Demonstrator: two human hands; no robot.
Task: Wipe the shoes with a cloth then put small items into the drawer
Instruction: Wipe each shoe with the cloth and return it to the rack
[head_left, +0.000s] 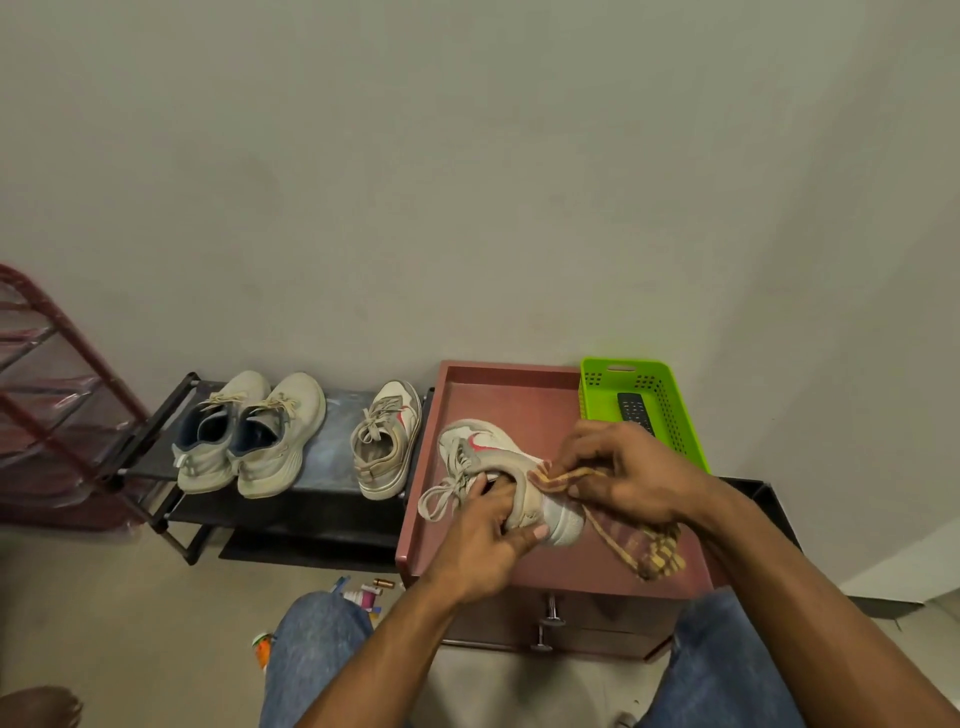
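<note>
Fingers: left hand (488, 540) curls around the heel collar of the sneaker (498, 467); right hand (623, 473) pinches the striped cloth (649, 551) against its heel.
Cabinet (519, 405): red top carries the sneaker, toe pointing away toward the wall.
Shoe rack (311, 488): three more shoes, left, well apart.
Drawer (613, 613): shut, below.
Small items (371, 592): floor, nearer the left hand.
</note>
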